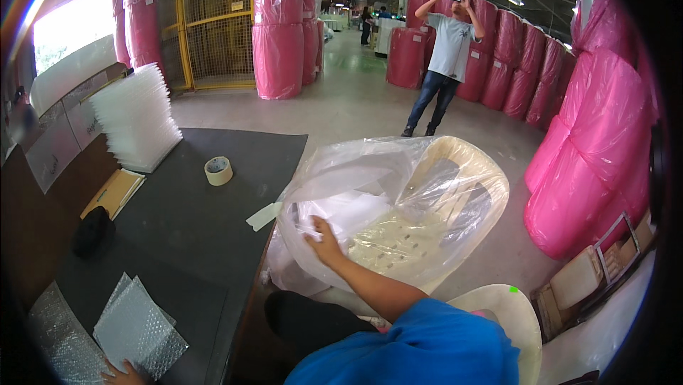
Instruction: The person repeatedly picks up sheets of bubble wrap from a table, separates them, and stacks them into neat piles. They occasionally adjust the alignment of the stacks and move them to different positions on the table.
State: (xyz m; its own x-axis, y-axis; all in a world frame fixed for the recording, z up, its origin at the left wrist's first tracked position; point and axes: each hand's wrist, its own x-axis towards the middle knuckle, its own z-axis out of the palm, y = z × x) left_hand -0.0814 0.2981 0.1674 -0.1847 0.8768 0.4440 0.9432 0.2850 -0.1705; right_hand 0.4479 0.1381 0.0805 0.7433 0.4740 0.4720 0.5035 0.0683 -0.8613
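- Presently, right hand [326,244]: at the near left part of the bag's mouth, fingers parted and slightly bent, against pale film; you cannot tell from this view whether it pinches any.
- Clear bag [380,164]: one, large, mouth wide, draped over a cream plastic chair [449,149] beside the desk [206,243]. Best handled with a flat palm easing the wall outward, since thin film likely snags on bent fingertips.
- White sheets [348,208]: several, loose inside the bag, lying unevenly towards its left side. Pressing them flat and squaring their edges should leave more room.
- Left hand [122,374]: at the lower picture edge, fingers by the near edge of the bubble-wrap pouches; its grip cannot be told.
- Bubble-wrap pouches [135,324]: a few, fanned on the desk. Align them before you lift, supporting from beneath, as they probably slide on one another.
- Bubble-wrap sheet [62,335]: just left of the pouches; take care not to drag it along.
- Tall stack [139,118]: white, translucent, at the desk's far left; keep your elbow and sleeve away.
- Tape roll [223,178]: one, flat on the desk, well apart from both hands.
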